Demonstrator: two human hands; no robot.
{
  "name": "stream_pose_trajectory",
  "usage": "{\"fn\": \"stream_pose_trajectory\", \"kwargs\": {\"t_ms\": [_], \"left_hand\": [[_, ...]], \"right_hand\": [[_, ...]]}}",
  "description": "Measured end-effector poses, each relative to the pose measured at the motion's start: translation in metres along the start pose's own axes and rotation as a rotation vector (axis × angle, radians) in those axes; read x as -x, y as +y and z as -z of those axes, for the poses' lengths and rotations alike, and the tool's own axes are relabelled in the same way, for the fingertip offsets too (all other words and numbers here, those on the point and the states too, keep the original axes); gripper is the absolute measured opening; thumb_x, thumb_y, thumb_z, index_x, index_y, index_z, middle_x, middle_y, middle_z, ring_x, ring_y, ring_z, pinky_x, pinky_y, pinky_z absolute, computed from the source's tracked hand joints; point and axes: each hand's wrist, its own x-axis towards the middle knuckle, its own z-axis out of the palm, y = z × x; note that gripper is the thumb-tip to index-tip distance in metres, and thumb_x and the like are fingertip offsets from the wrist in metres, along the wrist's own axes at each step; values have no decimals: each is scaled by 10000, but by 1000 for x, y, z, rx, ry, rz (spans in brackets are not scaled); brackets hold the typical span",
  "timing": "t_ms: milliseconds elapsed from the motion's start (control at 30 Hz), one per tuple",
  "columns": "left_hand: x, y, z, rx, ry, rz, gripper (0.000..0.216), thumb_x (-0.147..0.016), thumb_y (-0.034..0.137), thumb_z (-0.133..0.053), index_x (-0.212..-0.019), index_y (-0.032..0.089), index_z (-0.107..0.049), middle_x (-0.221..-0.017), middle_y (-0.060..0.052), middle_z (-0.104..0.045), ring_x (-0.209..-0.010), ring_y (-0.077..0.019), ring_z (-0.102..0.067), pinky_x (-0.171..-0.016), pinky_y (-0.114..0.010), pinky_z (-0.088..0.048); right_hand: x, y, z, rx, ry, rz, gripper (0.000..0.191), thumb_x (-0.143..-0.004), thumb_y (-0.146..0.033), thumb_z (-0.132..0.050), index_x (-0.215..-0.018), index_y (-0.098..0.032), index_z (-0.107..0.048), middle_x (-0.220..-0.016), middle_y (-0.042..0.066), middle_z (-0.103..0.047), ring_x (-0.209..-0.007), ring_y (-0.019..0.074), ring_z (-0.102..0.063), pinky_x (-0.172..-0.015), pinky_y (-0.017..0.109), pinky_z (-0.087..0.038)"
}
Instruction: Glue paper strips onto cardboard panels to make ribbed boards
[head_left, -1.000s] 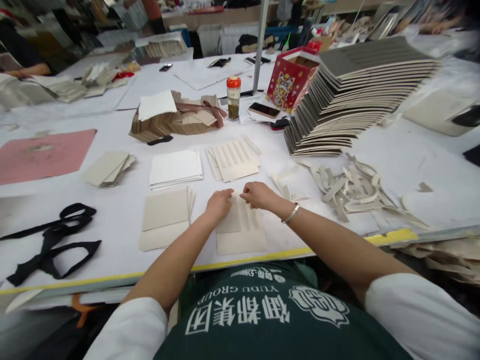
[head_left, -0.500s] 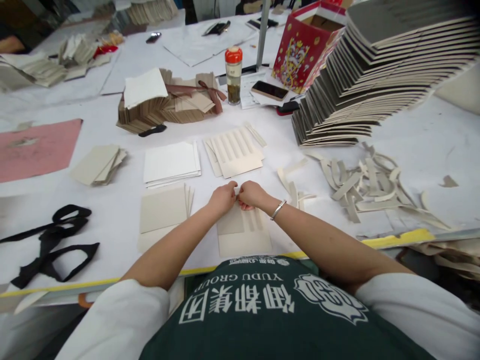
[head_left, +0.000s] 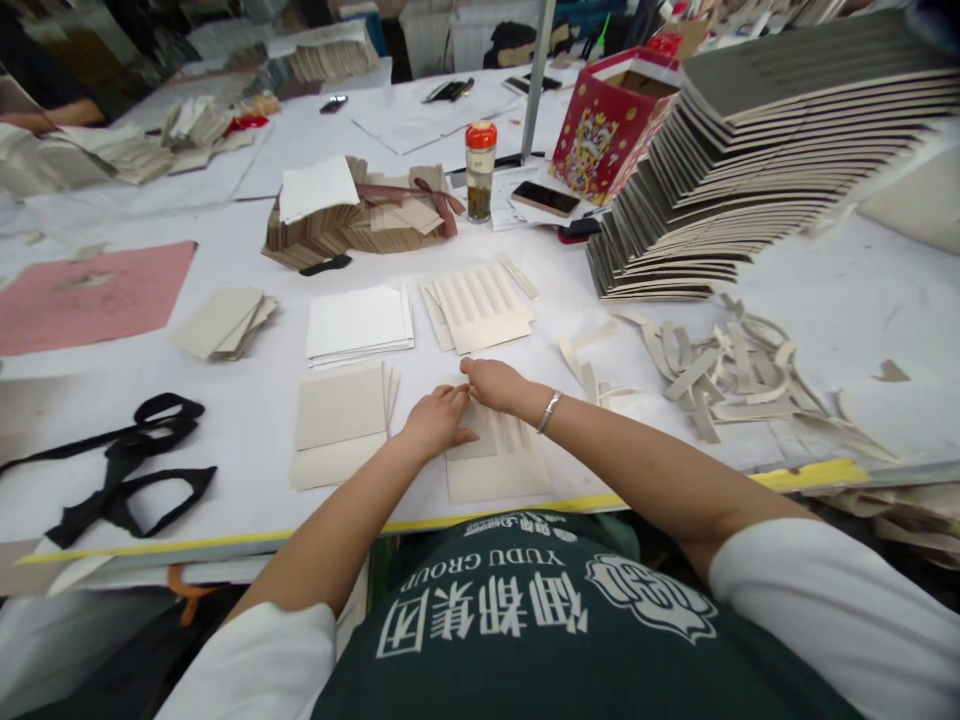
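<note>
Centrally, near the front edge of the bench (head_left: 247,440): one beige panel (head_left: 501,484), lying flat beneath the two hands. Lower portion smooth, pale and unmarked, with straight edges; upper right portion carrying parallel ribs, partly covered by the right hand. Over its left side, one plain piece (head_left: 484,447), slightly greyer, straight-bordered, its near edge stopping short of the panel's near edge. Far ends of both concealed by the hands.

Left hand (head_left: 436,420): over the plain piece, fingers stretched toward its far end. Grip: thumb and fingers apart, the thumb resting above the plain piece.

Right hand (head_left: 496,385): above the far end of the panel, fingers curled, thumb side toward the left fingertips. Grip: fingertips hidden; cannot tell whether it is clamped on anything. Silvery bracelet (head_left: 550,411) at the wrist.

Just beyond the hands: ribbed panels (head_left: 480,308), cream-coloured, overlapping at an angle, with similar parallel ribs and a plain near margin. Left of these: stack of white sheets (head_left: 358,322), edges slightly uneven. Nearer, left of the left hand: plain boards (head_left: 341,408), beige, overlapping, the uppermost a shade greyer. Right: offcut strips (head_left: 739,370), curled and tangled. Beyond them: tall leaning stack (head_left: 750,180), dark-faced with pale edges.
</note>
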Motion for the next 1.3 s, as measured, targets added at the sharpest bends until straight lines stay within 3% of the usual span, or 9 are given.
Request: {"fn": "stream_pose_trajectory", "kwargs": {"t_ms": [200,367,600,733,867,967,1133,1200,1300], "left_hand": [[-1,5,3,39,-7,100,560,-628,411,-673,-1063,129,-463,-1061,-112,-574,-1061,-261,-456,-877,-338,-402],[5,-1,3,154,-42,41,755,-560,396,-707,-1187,143,-371,-1163,-97,-514,-1156,-254,-384,-931,-315,-361],[0,9,1,78,-209,39,770,-613,317,-677,-1288,227,-317,-1404,-114,-254,-1277,-297,-224,-1009,-381,-245],[0,12,0,35,-255,36,703,-659,325,-636,-1289,260,-330,-1436,-98,-172,-1299,-305,-163,-1013,-411,-225],[11,6,1,61,-210,17,742,-666,327,-628,-1312,189,-291,-1432,-123,-170,-1306,-272,-156,-1031,-372,-212],[17,0,-1,146,-83,58,641,-744,276,-538,-1317,164,-271,-1399,-102,-279,-1279,-201,-261,-1027,-321,-249],[7,-5,-2,173,124,230,414,-770,130,-432,-1180,179,-458,-1188,-45,-545,-1087,-182,-482,-935,-309,-374],[-3,-6,2,146,122,254,403,-740,115,-458,-1136,179,-494,-1093,-35,-598,-1013,-205,-512,-873,-322,-412],[-18,-7,12,107,51,259,403,-696,101,-498,-1089,185,-522,-994,-32,-630,-947,-220,-532,-797,-314,-432]], "right_hand": [[10,-8,-7,-4,-25,-22,264,-778,-178,-468,-1016,-65,-451,-914,166,-627,-857,235,-590,-672,275,-417],[37,-17,-2,-170,3,-91,276,-771,-139,-447,-1044,-96,-438,-874,105,-643,-759,168,-603,-631,228,-409],[136,-62,-39,-330,-427,89,208,-700,-107,-491,-903,-130,-530,-777,68,-641,-668,148,-574,-588,221,-388],[159,-64,-50,-544,-543,108,114,-689,-132,-530,-803,-141,-537,-733,27,-611,-610,103,-524,-547,194,-374],[154,-41,-27,-783,-563,149,89,-694,-159,-520,-782,-150,-524,-655,-27,-539,-536,67,-469,-510,182,-367],[144,0,9,-875,-550,54,152,-729,-210,-509,-869,-154,-505,-588,-52,-492,-463,65,-452,-477,191,-379],[99,66,55,-204,-66,-407,161,-725,-121,-497,-877,-101,-545,-757,96,-603,-643,153,-568,-575,246,-404],[73,64,53,0,90,-439,167,-747,-151,-492,-887,-96,-565,-862,142,-616,-748,184,-584,-624,256,-403],[34,33,32,-154,-15,-279,189,-794,-262,-470,-836,-131,-599,-766,75,-649,-652,135,-595,-593,208,-403]]}}
